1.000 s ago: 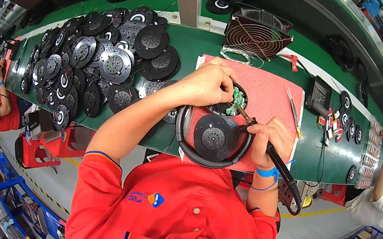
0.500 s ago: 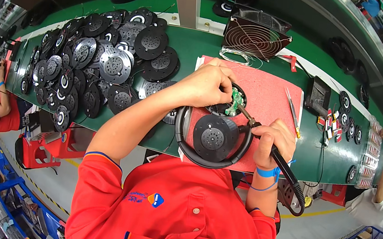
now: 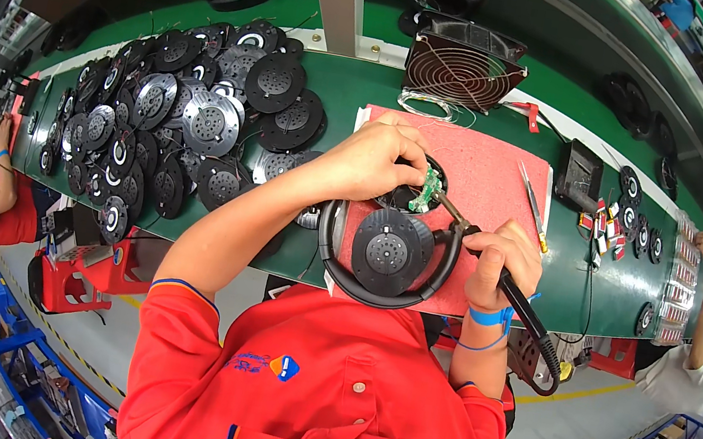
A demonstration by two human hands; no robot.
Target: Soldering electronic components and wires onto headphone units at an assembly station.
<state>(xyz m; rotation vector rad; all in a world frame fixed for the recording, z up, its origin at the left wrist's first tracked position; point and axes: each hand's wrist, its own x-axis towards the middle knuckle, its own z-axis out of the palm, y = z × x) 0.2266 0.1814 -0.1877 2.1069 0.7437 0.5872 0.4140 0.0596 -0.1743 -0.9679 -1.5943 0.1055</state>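
Note:
My right hand (image 3: 505, 267) is wrapped round the black handle of a soldering iron (image 3: 516, 296). Its metal tip reaches up-left to a small green circuit board (image 3: 428, 189), which sits in a round black ear cup. My left hand (image 3: 386, 163) is closed in a pinch at the board's left edge; what its fingertips hold is hidden. The ear cup appears to belong to a pair of black headphones, whose curved headband (image 3: 334, 274) lies nearer to me. Inside that curve rests a round black speaker disc (image 3: 391, 252) with a perforated centre.
A pink mat (image 3: 493, 168) lies under the work, with tweezers (image 3: 534, 204) on its right. Many black and silver discs (image 3: 211, 121) are heaped at left. A fan (image 3: 463, 67) stands behind; a black tray (image 3: 579, 175) and small red-white parts (image 3: 605, 228) are at right. Other people sit on both sides.

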